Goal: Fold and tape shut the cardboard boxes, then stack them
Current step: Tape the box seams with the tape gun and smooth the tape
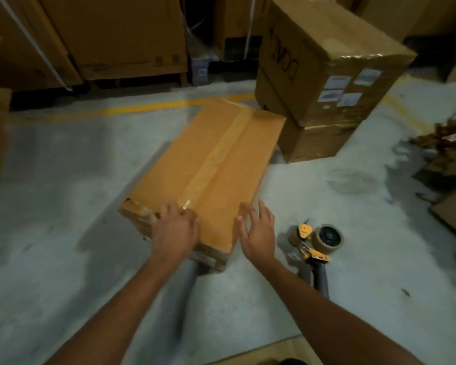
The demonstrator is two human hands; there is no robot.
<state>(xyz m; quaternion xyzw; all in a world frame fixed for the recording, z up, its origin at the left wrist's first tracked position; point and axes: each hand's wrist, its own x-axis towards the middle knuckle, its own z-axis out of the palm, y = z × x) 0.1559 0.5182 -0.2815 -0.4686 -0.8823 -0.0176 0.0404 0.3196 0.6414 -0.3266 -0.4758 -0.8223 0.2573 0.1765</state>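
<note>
Under the person's left hand (174, 227), a strip of clear tape (216, 159) runs the whole length of the centre seam of the long, flat orange-brown cardboard box (169, 167). Its top flaps are folded shut, so I judge this box closed and taped on this face. Carrying it to a stack looks like what remains. The yellow-and-grey tape dispenser with its brown roll (313, 241) lies set down on the grey concrete floor (90, 180) just right of the box's near end. Beyond the box's far right corner, close by, two taped brown cardboard cartons (327, 75) stand already stacked.

The left hand rests on the box's near end where the tape stops, fingers bent onto it. Whether they pinch the edge or only press the tape down I cannot tell. The right hand (258, 230) is released, fingers spread and straight, at the box's near right edge, holding nothing.
</note>
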